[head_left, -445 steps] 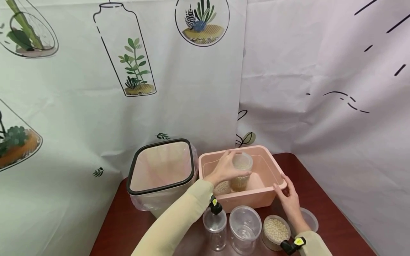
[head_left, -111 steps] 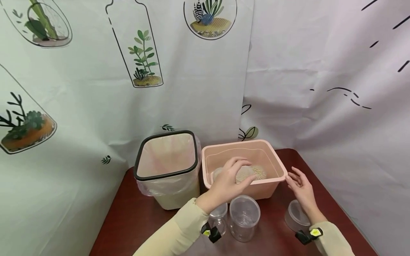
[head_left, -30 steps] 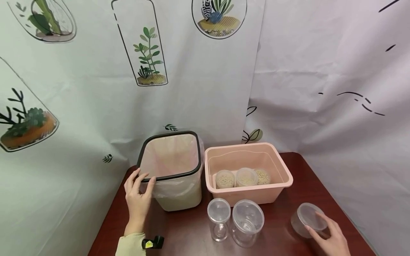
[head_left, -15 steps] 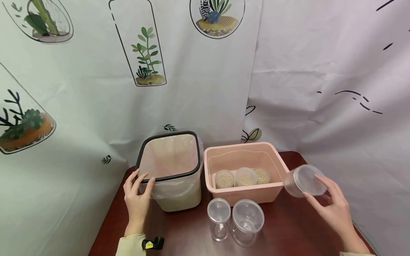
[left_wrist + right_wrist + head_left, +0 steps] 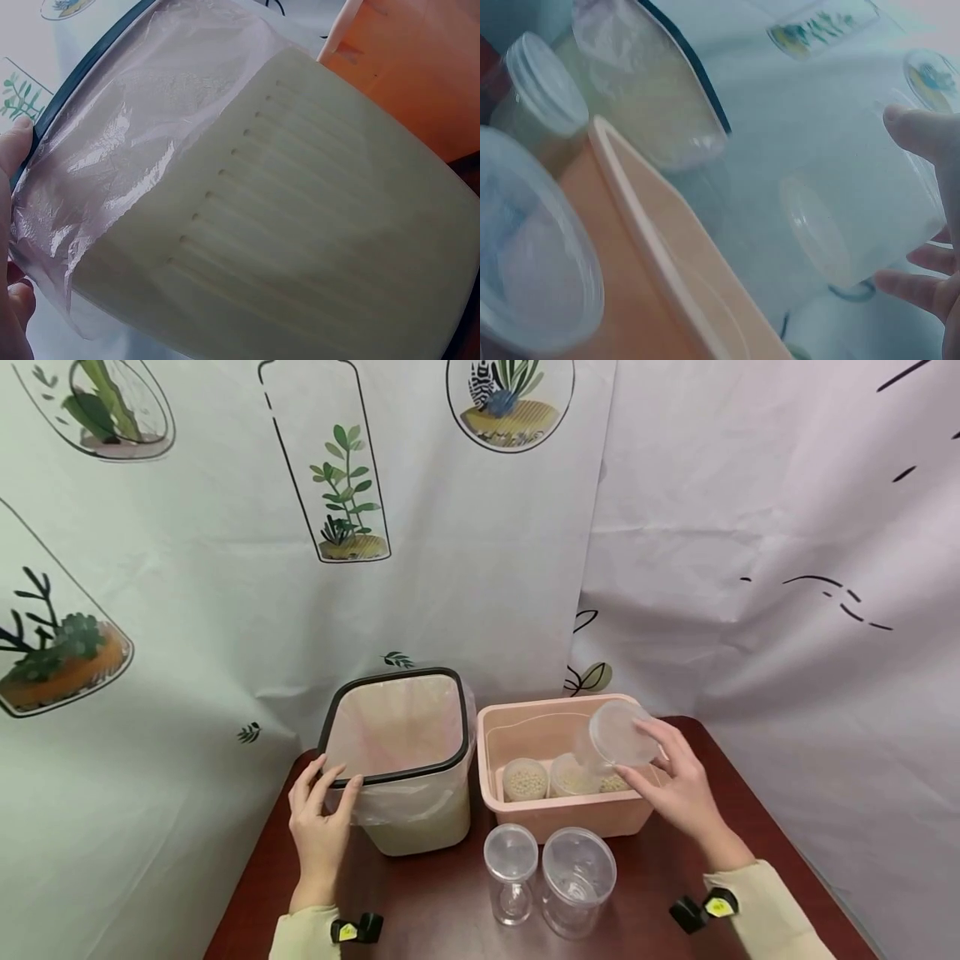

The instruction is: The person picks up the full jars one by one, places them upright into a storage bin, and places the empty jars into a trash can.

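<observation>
My right hand grips a clear plastic jar by its lid end, tilted above the pink bin. The jar looks see-through in the right wrist view, with the fingers and thumb on opposite sides. Inside the bin stand a jar of pale beads or beans, a second lidded jar and more pale contents, partly hidden by the held jar. My left hand holds the front left corner of the trash can's black rim, over its liner bag.
A narrow clear jar and a wider one, both lidded, stand on the dark red table before the bin. The trash can is close to the bin's left side. A printed cloth hangs behind.
My right hand has lifted the clear jar off the table's right side and carried it left over the bin. Earlier, jars of pale contents went into the bin. The left hand stays on the rim.
</observation>
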`<state>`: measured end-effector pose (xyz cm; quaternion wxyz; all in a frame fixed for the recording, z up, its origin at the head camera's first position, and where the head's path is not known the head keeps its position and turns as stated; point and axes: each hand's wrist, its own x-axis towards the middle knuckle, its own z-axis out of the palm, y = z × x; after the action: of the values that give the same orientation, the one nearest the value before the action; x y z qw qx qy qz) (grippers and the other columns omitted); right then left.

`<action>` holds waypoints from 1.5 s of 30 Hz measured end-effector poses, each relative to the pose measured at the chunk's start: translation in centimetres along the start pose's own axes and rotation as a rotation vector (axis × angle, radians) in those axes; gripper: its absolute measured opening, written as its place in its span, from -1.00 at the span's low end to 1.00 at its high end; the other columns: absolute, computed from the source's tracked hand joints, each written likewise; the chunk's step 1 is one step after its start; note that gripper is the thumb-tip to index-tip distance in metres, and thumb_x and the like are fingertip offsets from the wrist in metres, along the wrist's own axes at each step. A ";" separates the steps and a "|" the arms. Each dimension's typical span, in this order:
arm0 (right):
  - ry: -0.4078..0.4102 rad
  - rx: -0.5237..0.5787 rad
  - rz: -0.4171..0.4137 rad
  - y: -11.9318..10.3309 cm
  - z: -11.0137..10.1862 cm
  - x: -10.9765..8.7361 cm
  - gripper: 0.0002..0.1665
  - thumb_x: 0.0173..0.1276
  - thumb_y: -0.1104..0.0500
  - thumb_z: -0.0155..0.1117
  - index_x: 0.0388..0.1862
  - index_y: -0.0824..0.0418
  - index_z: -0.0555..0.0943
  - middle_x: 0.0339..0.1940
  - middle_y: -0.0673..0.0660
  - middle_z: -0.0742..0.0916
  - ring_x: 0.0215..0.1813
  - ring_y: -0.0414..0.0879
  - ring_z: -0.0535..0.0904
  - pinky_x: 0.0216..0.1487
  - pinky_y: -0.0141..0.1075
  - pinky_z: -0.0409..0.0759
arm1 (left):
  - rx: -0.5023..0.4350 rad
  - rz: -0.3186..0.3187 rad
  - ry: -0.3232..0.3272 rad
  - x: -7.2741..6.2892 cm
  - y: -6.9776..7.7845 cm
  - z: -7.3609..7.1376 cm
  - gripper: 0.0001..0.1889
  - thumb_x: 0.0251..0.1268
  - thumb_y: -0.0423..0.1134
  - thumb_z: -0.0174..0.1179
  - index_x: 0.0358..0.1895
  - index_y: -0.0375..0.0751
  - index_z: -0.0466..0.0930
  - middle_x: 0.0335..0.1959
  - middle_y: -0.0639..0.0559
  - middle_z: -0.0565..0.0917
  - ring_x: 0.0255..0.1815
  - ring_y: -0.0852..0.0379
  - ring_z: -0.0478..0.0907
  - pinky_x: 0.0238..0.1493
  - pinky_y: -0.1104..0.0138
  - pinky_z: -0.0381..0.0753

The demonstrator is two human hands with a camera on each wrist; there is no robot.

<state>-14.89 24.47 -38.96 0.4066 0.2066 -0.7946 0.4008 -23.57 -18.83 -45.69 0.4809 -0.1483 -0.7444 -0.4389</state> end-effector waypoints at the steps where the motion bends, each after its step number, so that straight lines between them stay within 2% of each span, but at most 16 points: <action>1: -0.010 0.013 -0.002 -0.1 0.5 0.4 -0.18 -0.33 0.61 0.46 0.08 0.50 0.45 0.04 0.42 0.50 0.07 -0.14 0.45 -0.13 -0.52 0.49 | 0.004 0.002 -0.001 0.0 0.0 0.0 -0.64 -0.19 -0.49 0.44 -0.19 -0.26 0.69 0.11 -0.16 0.52 0.14 -0.16 0.34 0.09 0.52 0.21; 5: -0.058 0.094 -0.020 -1.0 2.2 2.0 -0.21 -0.27 0.59 0.47 0.07 0.53 0.44 0.08 0.45 0.48 0.07 -0.07 0.46 -0.15 -0.45 0.54 | 0.025 0.009 -0.006 0.0 -0.2 0.0 -0.65 -0.19 -0.47 0.44 -0.19 -0.26 0.69 0.10 -0.15 0.53 0.09 -0.16 0.36 0.01 0.53 0.21; 12: -0.148 0.067 -0.063 -3.1 5.0 4.7 -0.27 -0.13 0.46 0.48 0.10 0.44 0.44 0.11 0.37 0.49 0.11 0.06 0.44 -0.16 -0.23 0.58 | 0.039 0.014 -0.025 0.0 -0.1 0.3 -0.68 -0.13 -0.44 0.43 -0.19 -0.29 0.68 0.09 -0.17 0.53 0.02 -0.14 0.39 -0.13 0.51 0.22; 18: -0.172 0.170 -0.157 -4.6 7.3 6.5 -0.28 -0.14 0.48 0.47 0.08 0.48 0.42 0.06 0.44 0.47 0.07 0.23 0.44 -0.20 -0.10 0.59 | 0.049 0.001 -0.028 -0.2 -0.2 0.3 -0.69 -0.10 -0.42 0.42 -0.18 -0.29 0.68 0.09 -0.17 0.53 0.00 -0.12 0.39 -0.17 0.48 0.22; 22: -0.181 0.221 -0.184 -5.0 9.2 7.1 -0.27 -0.14 0.48 0.47 0.08 0.47 0.41 0.06 0.44 0.46 0.08 0.24 0.44 -0.19 -0.10 0.59 | 0.062 -0.014 -0.038 -0.3 -0.3 0.0 -0.69 -0.10 -0.41 0.42 -0.18 -0.29 0.68 0.10 -0.15 0.52 0.01 -0.10 0.39 -0.18 0.46 0.23; 26: -0.192 0.233 -0.205 -3.6 12.3 7.0 -0.25 -0.07 0.34 0.50 0.15 0.35 0.43 0.13 0.33 0.46 0.14 0.15 0.42 -0.09 -0.19 0.57 | 0.073 -0.031 -0.059 -0.4 -0.1 -0.3 -0.68 -0.09 -0.40 0.42 -0.16 -0.30 0.67 0.12 -0.15 0.51 0.01 -0.07 0.38 -0.20 0.44 0.24; 29: -0.218 0.250 -0.200 -2.8 14.3 6.9 -0.24 -0.02 0.25 0.50 0.20 0.25 0.42 0.16 0.26 0.44 0.15 0.08 0.41 -0.04 -0.28 0.54 | 0.074 -0.028 -0.057 -0.4 0.0 -0.5 -0.68 -0.10 -0.41 0.42 -0.16 -0.31 0.67 0.12 -0.16 0.51 -0.02 -0.06 0.38 -0.23 0.44 0.23; 33: -0.264 0.268 -0.155 -3.5 15.9 7.1 -0.26 0.03 0.22 0.48 0.22 0.21 0.41 0.16 0.23 0.42 0.02 0.02 0.49 -0.12 -0.34 0.56 | 0.072 -0.013 -0.041 -0.3 0.0 -0.6 -0.68 -0.11 -0.43 0.42 -0.17 -0.31 0.67 0.11 -0.16 0.52 -0.05 -0.07 0.39 -0.24 0.45 0.23; 38: -0.319 0.248 -0.116 -4.2 17.6 7.6 -0.26 0.05 0.15 0.48 0.22 0.17 0.41 0.13 0.19 0.43 -0.07 -0.05 0.51 -0.16 -0.33 0.56 | 0.073 -0.001 -0.030 -0.1 0.2 -0.7 -0.68 -0.10 -0.45 0.41 -0.17 -0.32 0.67 0.10 -0.17 0.52 -0.03 -0.07 0.39 -0.25 0.47 0.23; 42: -0.365 0.190 -0.104 -4.3 18.7 7.8 -0.27 0.05 0.09 0.48 0.21 0.16 0.43 0.12 0.20 0.44 0.00 -0.01 0.48 -0.06 -0.27 0.52 | 0.071 0.002 -0.025 0.0 0.2 -0.7 -0.68 -0.10 -0.45 0.41 -0.16 -0.32 0.67 0.10 -0.18 0.52 -0.02 -0.08 0.39 -0.21 0.50 0.22; 45: -0.391 0.106 -0.119 -4.3 19.3 7.6 -0.27 0.04 0.04 0.48 0.20 0.16 0.44 0.13 0.25 0.44 0.07 0.05 0.45 0.02 -0.19 0.48 | 0.062 0.002 -0.024 0.0 0.3 -0.6 -0.67 -0.10 -0.45 0.41 -0.16 -0.32 0.67 0.10 -0.18 0.52 0.00 -0.10 0.39 -0.16 0.52 0.22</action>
<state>-25.81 6.36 -37.51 0.2560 0.3481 -0.8226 0.3695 -23.05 -19.16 -45.48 0.4768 -0.1392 -0.7632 -0.4132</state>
